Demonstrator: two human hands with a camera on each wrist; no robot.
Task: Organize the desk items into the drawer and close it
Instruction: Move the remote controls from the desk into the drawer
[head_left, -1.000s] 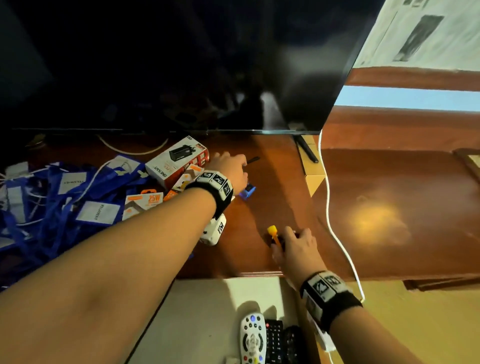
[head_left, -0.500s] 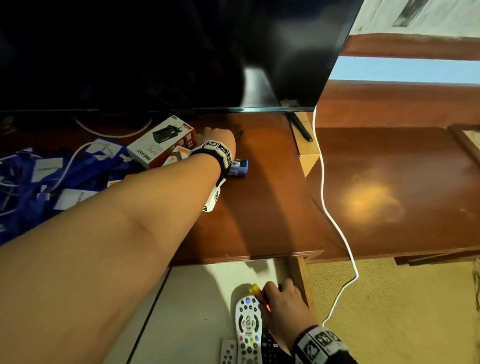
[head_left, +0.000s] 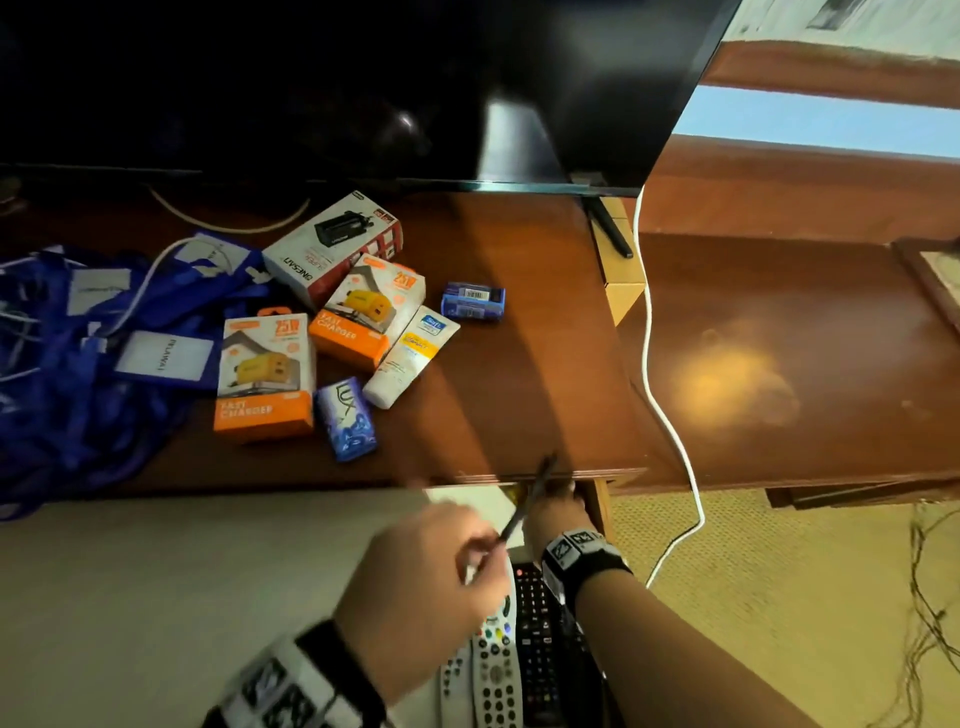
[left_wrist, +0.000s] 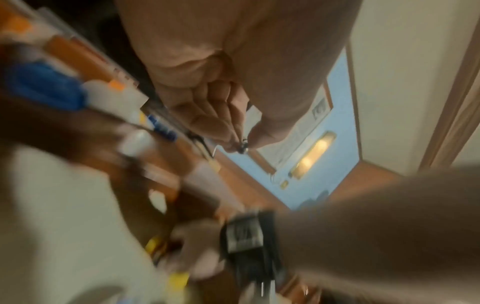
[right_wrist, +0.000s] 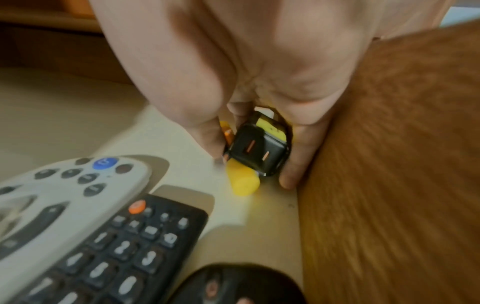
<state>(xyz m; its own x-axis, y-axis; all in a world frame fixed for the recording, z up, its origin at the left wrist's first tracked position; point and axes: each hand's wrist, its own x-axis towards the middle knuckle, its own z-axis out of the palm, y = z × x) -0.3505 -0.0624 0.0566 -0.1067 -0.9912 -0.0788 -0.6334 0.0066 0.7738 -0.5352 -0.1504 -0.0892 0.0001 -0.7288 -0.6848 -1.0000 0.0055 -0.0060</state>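
On the far left of the worktop (head_left: 519, 364) lay a heap of blue lanyards (head_left: 78, 374), then two orange charger boxes (head_left: 262, 376), a white box (head_left: 332, 249), a soap bar (head_left: 347, 418), a cream tube (head_left: 410, 356) and a small blue box (head_left: 472, 300), all waiting their turn. The drawer (head_left: 208, 597) below stood pulled out, with remotes (head_left: 519, 649) lying side by side at its right end.

The left hand (head_left: 421, 587) hovered over the drawer, its fingers pinching a thin dark pen (head_left: 524, 506) that slanted up toward the worktop edge. Further right, the right hand (right_wrist: 259, 102) reached into the drawer's far right corner, fingers closed round a black-and-yellow plug (right_wrist: 257, 152) (prongs facing the wrist camera), just beside the wooden side wall (right_wrist: 389, 164).

To my eye the risk was crowding: both hands met in one corner, so the pen could knock the right wrist or slip onto the remotes. The plug, left standing on end against the wall, might catch under the worktop when the drawer closes. The bulkier boxes may not fit unless laid flat.
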